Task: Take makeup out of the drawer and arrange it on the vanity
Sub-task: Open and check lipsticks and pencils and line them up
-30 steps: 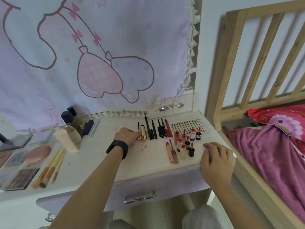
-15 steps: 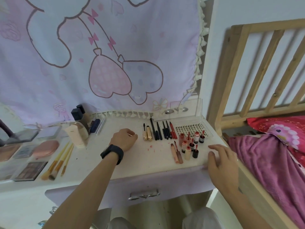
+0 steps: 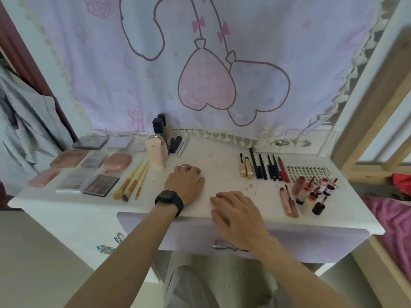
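Edge print on the clear studded sheet (image 3: 311, 173) is unreadable. Left hand (image 3: 186, 185) curls on the white table (image 3: 222, 167), contents hidden; right hand (image 3: 235, 214) lies flat beside it.

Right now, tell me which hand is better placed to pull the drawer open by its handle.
Right. The right hand lies flat at the front edge of the vanity, directly above the drawer handle, which shows just beside its wrist. The left hand rests curled farther back on the top.
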